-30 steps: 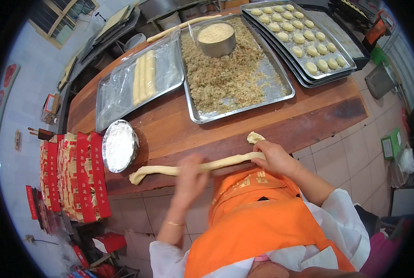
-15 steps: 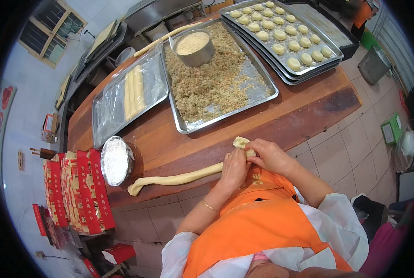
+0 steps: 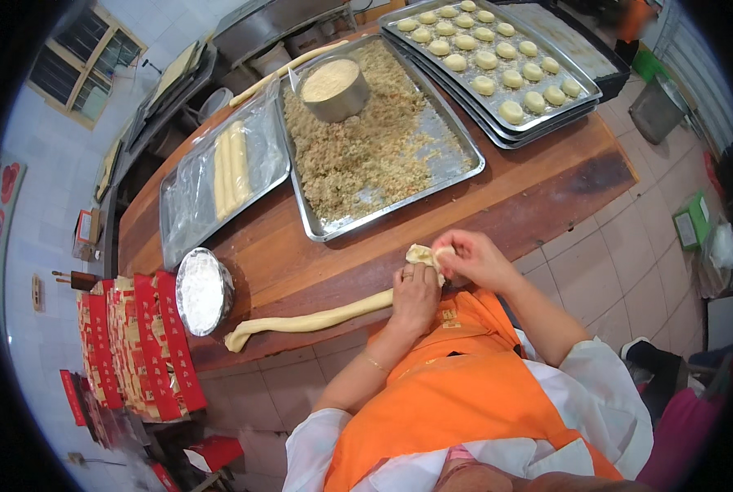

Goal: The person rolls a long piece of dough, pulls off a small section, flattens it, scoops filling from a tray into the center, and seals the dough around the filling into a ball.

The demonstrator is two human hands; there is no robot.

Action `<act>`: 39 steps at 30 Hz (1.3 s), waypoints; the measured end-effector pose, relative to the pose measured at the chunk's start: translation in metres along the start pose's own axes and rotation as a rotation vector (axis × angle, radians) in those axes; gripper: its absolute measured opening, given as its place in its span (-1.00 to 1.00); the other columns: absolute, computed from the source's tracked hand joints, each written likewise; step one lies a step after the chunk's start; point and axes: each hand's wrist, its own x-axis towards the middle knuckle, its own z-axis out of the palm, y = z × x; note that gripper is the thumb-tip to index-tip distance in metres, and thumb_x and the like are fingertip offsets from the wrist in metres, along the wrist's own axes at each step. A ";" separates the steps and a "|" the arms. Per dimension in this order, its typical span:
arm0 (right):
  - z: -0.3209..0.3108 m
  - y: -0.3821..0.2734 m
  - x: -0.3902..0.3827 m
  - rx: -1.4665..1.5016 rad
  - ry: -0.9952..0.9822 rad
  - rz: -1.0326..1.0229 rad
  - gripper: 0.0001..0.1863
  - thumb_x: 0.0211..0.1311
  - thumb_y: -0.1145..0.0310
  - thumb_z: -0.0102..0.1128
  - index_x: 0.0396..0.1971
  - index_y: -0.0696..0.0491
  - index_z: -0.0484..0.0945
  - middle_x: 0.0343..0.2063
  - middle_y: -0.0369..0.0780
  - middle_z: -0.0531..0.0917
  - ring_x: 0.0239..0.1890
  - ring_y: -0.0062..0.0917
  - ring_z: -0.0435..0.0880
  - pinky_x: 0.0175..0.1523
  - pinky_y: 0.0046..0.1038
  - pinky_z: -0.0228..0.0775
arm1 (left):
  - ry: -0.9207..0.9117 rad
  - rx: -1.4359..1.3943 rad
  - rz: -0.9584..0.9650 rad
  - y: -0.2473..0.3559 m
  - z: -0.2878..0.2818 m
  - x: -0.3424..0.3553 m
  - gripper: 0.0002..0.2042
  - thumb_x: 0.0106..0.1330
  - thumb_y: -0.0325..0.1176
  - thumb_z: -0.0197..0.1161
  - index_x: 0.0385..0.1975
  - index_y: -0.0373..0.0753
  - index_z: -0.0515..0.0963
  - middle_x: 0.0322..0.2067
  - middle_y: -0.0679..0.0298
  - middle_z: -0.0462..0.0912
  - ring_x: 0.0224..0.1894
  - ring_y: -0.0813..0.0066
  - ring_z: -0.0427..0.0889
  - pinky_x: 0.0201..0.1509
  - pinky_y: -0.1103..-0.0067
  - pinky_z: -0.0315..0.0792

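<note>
A long, pale dough rope [image 3: 317,321] lies along the table's near edge, its left end folded over. My left hand [image 3: 416,298] is closed over the rope's right end. Just beyond its fingertips is a small, cupped dough piece [image 3: 420,255] with a ragged rim. My right hand [image 3: 474,261] is close beside it on the right, fingertips pinched on a bit of dough [image 3: 443,252]. Whether that bit still joins the rope is hidden by the fingers.
Ahead stands a tray of crumbly filling [image 3: 358,168] with a metal pot [image 3: 333,92] in it. A tray with plastic-covered dough strips [image 3: 232,168] is left of it. Stacked trays of round dough pieces [image 3: 485,60] stand far right. A flour bowl [image 3: 203,292] sits near left.
My right hand has lifted slightly away from my left, its fingertips now pinching a bit of dough. My left hand stays at the rope's end. The whole view has shifted a little.
</note>
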 end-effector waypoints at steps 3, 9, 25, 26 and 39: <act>-0.015 0.010 0.029 -0.574 0.077 -0.331 -0.84 0.25 0.46 0.23 -0.18 0.12 0.65 -0.29 -0.18 0.66 -0.38 -0.44 0.65 -0.22 -0.47 0.50 | -0.087 -0.140 -0.061 0.007 -0.035 0.007 -0.71 0.13 -0.41 0.26 -0.14 -0.27 0.48 -0.24 0.14 0.50 -0.07 0.11 0.47 0.04 0.28 0.27; 0.005 0.007 0.045 -0.974 0.097 -0.168 -0.83 0.16 0.40 0.32 -0.28 0.13 0.63 -0.27 -0.07 0.59 -0.22 -0.19 0.65 -0.11 -0.24 0.50 | 0.082 -0.491 -0.145 -0.019 -0.037 -0.007 -0.73 0.22 -0.48 0.23 -0.08 -0.35 0.50 -0.18 0.01 0.51 -0.13 0.00 0.52 -0.03 0.25 0.39; -0.023 0.021 0.006 -1.120 0.367 -0.390 -0.70 0.02 0.46 0.31 -0.20 0.09 0.52 -0.27 -0.09 0.59 -0.17 -0.10 0.61 -0.07 -0.15 0.48 | -0.029 -0.425 -0.175 -0.023 -0.029 0.069 -0.87 0.28 -0.49 0.25 -0.22 -0.34 0.63 -0.30 0.08 0.58 -0.28 0.24 0.60 -0.19 0.40 0.47; -0.029 0.025 0.001 -1.099 0.362 -0.400 -0.68 0.02 0.47 0.31 -0.17 0.10 0.53 -0.28 -0.10 0.60 -0.18 -0.11 0.61 -0.07 -0.15 0.48 | -0.050 -0.475 -0.210 -0.026 -0.025 0.073 -0.85 0.29 -0.50 0.21 -0.19 -0.34 0.62 -0.30 0.06 0.57 -0.25 0.17 0.58 -0.15 0.36 0.46; -0.084 0.006 -0.041 -0.638 0.792 -0.395 -0.62 0.10 0.61 0.24 -0.02 0.12 0.53 -0.26 -0.15 0.60 -0.29 -0.33 0.58 -0.13 -0.37 0.48 | -0.451 -0.102 0.317 0.004 0.011 0.155 -0.28 0.36 -0.13 0.21 0.49 -0.08 0.09 0.52 0.14 -0.04 0.54 0.17 -0.02 0.53 0.15 -0.02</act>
